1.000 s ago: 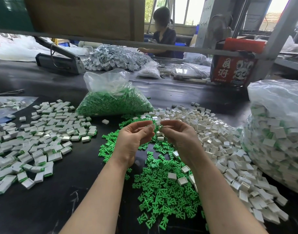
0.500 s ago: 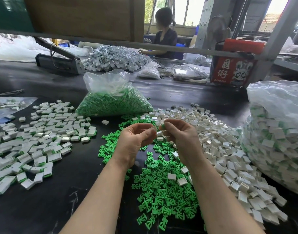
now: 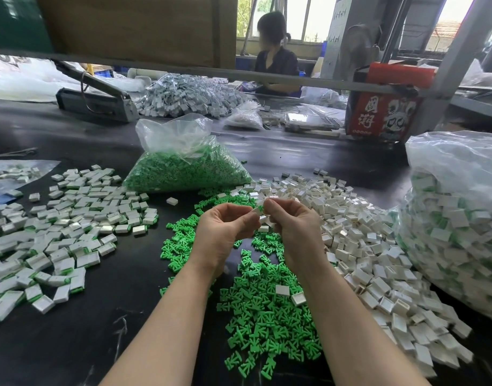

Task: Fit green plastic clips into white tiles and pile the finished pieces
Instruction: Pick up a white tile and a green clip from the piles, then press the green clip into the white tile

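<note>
My left hand (image 3: pixel 225 232) and my right hand (image 3: pixel 293 232) meet above the black table, fingertips together. Between them they pinch a small white tile (image 3: pixel 258 211) with a bit of green clip at its edge. Loose green clips (image 3: pixel 264 310) lie scattered below my hands. Empty white tiles (image 3: pixel 359 240) are heaped to the right. Finished tiles with green edges (image 3: pixel 69 232) are spread out on the left.
A plastic bag of green clips (image 3: pixel 183 168) stands behind my hands. A large bag of finished pieces (image 3: pixel 456 227) fills the right side. Farther back are a grey pile of parts (image 3: pixel 189 96), a red box (image 3: pixel 384 112) and a seated person (image 3: pixel 275 59).
My hands have closed in on each other, and the white tile now shows between the fingertips. The hands stay over the same spot.
</note>
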`<control>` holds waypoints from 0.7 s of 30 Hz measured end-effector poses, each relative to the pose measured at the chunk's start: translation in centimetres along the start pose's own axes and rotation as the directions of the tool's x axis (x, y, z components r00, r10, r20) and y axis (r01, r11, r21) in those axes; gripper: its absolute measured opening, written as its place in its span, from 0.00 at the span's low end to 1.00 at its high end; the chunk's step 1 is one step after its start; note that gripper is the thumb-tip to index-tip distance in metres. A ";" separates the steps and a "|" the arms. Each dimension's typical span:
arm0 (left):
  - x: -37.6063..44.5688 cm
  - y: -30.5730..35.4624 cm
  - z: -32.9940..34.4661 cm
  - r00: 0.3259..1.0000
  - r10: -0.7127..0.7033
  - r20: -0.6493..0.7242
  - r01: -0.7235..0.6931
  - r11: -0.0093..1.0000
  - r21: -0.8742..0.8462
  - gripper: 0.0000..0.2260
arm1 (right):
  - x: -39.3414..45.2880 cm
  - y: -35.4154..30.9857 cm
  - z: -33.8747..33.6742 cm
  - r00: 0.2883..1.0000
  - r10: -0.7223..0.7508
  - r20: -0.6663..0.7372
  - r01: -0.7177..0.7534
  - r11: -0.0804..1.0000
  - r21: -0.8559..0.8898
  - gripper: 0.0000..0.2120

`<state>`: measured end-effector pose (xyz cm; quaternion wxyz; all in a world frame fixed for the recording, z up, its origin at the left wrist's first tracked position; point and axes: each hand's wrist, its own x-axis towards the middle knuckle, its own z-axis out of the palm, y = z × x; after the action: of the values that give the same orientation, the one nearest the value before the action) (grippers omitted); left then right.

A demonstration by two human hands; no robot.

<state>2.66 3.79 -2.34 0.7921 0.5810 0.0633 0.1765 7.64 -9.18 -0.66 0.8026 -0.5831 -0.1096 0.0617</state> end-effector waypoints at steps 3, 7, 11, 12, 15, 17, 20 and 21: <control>0.0 -0.2 0.0 1.000 0.016 0.000 -0.016 1.000 0.002 0.12 | 0.0 0.1 0.0 1.000 -0.001 -0.010 0.001 1.000 0.003 0.02; 0.2 -0.2 -0.1 1.000 0.029 0.001 -0.029 0.999 -0.038 0.10 | 0.0 0.1 -0.1 0.999 -0.030 0.027 0.032 0.998 -0.051 0.02; 0.3 -0.5 -0.5 0.999 0.028 0.019 -0.027 0.999 -0.042 0.12 | 0.1 0.4 -0.2 0.995 -0.096 0.028 0.098 0.987 -0.127 0.02; 0.4 -0.6 -0.6 0.999 0.027 0.022 -0.026 0.999 -0.038 0.13 | 0.1 0.4 -0.2 0.994 -0.096 0.042 0.101 0.986 -0.131 0.02; 0.5 -0.5 -0.8 0.997 0.012 0.078 -0.018 0.997 0.071 0.15 | 0.3 0.4 -0.5 0.993 -0.084 0.077 0.093 0.989 -0.119 0.01; 0.5 -0.6 -0.8 0.985 -0.033 0.170 -0.009 0.970 0.241 0.13 | 0.4 0.5 -0.7 0.993 -0.085 0.085 0.095 0.988 -0.121 0.02; 0.3 -0.8 -0.9 0.957 -0.086 0.276 -0.025 0.927 0.375 0.12 | 0.6 0.6 -0.9 0.991 -0.056 0.118 0.074 0.986 -0.147 0.05; 0.3 -0.8 -0.9 0.954 -0.090 0.287 -0.030 0.922 0.386 0.12 | 0.7 0.6 -1.0 0.990 -0.039 0.138 0.060 0.987 -0.152 0.06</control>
<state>2.80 4.44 -3.32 0.6650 0.7444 -0.0148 0.0581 8.56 -9.75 -1.50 0.7467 -0.6355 -0.1826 0.0722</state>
